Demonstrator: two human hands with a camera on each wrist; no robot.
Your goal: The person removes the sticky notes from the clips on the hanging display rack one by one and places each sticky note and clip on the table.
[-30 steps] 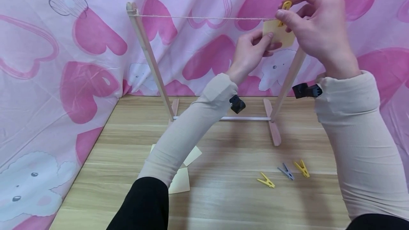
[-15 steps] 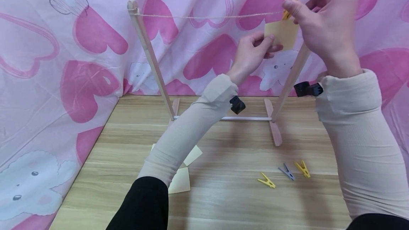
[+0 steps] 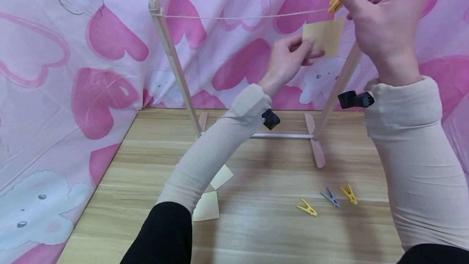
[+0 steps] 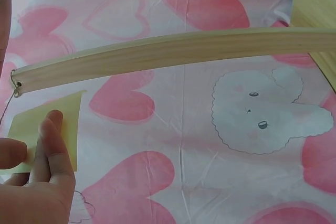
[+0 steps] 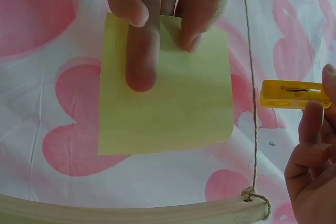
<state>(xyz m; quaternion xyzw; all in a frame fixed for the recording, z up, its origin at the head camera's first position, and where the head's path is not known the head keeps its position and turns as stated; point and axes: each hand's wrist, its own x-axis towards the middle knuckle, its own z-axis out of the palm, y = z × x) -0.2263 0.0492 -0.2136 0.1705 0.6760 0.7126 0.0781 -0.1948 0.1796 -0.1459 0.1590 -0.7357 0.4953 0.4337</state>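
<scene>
My left hand (image 3: 289,60) pinches a pale yellow paper square (image 3: 327,36) between thumb and fingers, just below a thin string (image 3: 238,18). Higher up, my right hand (image 3: 390,23) grips a yellow clothespin (image 3: 336,4) by its handle end, thumb on one side. In the right wrist view the clothespin (image 5: 278,93) points at the string (image 5: 252,51), its tip right beside it. There the paper (image 5: 178,119) lies on the string's other side, with a gap between paper and clothespin. The left wrist view shows the paper (image 4: 26,124) close to the string's knotted end.
A wooden stand holds the string between its left post (image 3: 174,60) and right post (image 3: 344,74). On the table (image 3: 264,227) lie two yellow clothespins (image 3: 307,207), a blue-grey clothespin (image 3: 331,198), and paper squares (image 3: 206,207) partly behind my left sleeve. A heart-patterned cloth (image 3: 234,68) hangs behind.
My right hand has moved up and to the right with the clothespin, which has come off the paper's top edge. My left hand with the paper stays nearly in place.
</scene>
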